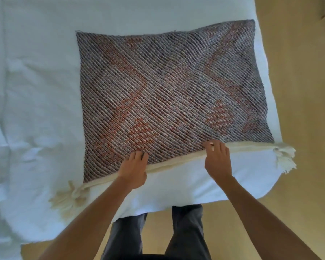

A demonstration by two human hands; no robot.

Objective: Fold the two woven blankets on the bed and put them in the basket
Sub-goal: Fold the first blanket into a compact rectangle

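Head view. Noted woven blanket [167,91] flat on bed [36,91], ahead of hands. Found left hand [134,166] and right hand [217,158] pinching near hem [176,162]. Recommend lifting evenly, matching hem to far edge.

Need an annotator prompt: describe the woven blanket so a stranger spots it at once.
On the white bed, toward its right corner, lies a woven blanket, its near edge held by the left hand and right hand. Against that plain white, its grey diagonal weave, orange patches and cream tassels stand out.
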